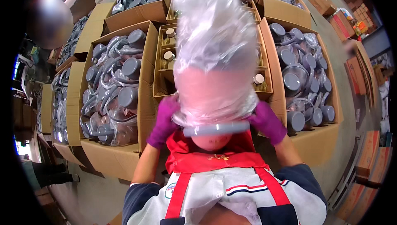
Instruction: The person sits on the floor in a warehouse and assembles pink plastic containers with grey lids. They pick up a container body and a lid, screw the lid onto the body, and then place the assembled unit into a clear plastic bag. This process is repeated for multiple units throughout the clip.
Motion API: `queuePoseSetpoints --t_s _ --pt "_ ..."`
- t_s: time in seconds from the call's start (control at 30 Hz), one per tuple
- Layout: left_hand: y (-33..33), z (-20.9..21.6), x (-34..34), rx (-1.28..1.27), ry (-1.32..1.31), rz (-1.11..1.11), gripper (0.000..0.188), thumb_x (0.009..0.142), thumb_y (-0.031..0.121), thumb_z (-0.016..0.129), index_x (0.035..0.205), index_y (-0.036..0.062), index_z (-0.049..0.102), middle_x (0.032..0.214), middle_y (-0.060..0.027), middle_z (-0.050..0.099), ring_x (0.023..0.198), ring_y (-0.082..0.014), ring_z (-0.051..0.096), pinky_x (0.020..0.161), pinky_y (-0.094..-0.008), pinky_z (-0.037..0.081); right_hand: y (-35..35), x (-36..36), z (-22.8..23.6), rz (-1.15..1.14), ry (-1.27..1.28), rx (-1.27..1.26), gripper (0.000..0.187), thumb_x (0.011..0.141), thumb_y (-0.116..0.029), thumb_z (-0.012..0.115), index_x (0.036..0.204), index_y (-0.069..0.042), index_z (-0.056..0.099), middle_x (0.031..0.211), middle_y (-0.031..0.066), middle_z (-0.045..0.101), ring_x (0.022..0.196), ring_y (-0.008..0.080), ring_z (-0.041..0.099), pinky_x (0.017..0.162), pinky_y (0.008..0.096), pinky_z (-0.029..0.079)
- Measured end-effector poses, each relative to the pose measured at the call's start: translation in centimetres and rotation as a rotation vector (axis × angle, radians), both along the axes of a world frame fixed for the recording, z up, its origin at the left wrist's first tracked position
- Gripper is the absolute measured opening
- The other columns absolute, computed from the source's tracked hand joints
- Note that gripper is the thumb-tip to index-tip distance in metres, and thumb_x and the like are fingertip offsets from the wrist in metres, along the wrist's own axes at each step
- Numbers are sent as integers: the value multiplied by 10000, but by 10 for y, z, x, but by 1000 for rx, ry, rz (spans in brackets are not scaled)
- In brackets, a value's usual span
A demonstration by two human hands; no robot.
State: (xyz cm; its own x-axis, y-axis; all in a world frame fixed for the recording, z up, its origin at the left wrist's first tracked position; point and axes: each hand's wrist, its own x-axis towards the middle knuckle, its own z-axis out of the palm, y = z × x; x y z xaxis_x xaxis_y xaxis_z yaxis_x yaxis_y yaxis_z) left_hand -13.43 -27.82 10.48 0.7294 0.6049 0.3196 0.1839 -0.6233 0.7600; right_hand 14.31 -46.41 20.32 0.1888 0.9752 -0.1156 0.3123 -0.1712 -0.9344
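Note:
A pale pink container with a curved grey handle is in front of my chest, largely covered by a clear plastic bag. The bag stretches away from me past the container, loose and crinkled at its far end. At the left side of the container, my left hand, in a purple glove, is closed on the gathered bag edge. My right hand, gloved alike, grips the bag edge on the other side. Some fingertips are hidden behind the plastic. The grey handle lies between my hands, on the side nearest me.
A divided carton holding bottles with pale caps stands beyond the bag. Open cartons of grey-lidded, bagged containers flank it at left and right. More cartons stand farther back. At far left, a person's dark-clad leg shows.

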Motion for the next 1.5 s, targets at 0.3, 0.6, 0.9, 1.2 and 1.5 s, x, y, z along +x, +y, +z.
queuePoseSetpoints --t_s 0.3,0.6,0.9,1.2,1.5 --pt "-81 -7 8 460 108 108 228 783 297 704 862 87 662 853 -139 633 1041 -366 594 972 -571 373 -79 -84 11 773 -386 -200 424 909 -459 614 1096 -82 670 917 198 676 817 379 655 723 467 499" --pt "36 6 52 313 -44 528 211 808 224 702 926 54 663 807 -108 610 817 -305 630 722 -433 480 -104 -59 39 -127 235 475 311 950 -234 533 1057 33 649 967 96 701 913 267 665 742 408 523" --pt "1 3 -91 -158 -429 467 545 924 495 417 1083 28 647 994 -119 661 880 -298 644 848 -426 487 -32 -47 69 61 102 328 252 896 -185 623 1048 9 678 996 108 715 944 284 682 787 396 531" --pt "110 -50 -250 -1232 -1182 293 722 1034 592 254 1373 14 522 1327 -154 595 1191 -304 582 1096 -441 411 85 -128 153 997 0 9 231 843 -135 712 1040 -15 707 1024 119 728 975 301 699 831 383 539" --pt "109 -28 -313 -460 -735 822 629 1049 485 400 1342 -52 543 1397 -141 549 1314 -234 488 1144 -377 324 181 -248 140 504 1226 -361 398 1044 -304 446 1257 24 522 1325 201 557 1302 340 511 1068 468 431"
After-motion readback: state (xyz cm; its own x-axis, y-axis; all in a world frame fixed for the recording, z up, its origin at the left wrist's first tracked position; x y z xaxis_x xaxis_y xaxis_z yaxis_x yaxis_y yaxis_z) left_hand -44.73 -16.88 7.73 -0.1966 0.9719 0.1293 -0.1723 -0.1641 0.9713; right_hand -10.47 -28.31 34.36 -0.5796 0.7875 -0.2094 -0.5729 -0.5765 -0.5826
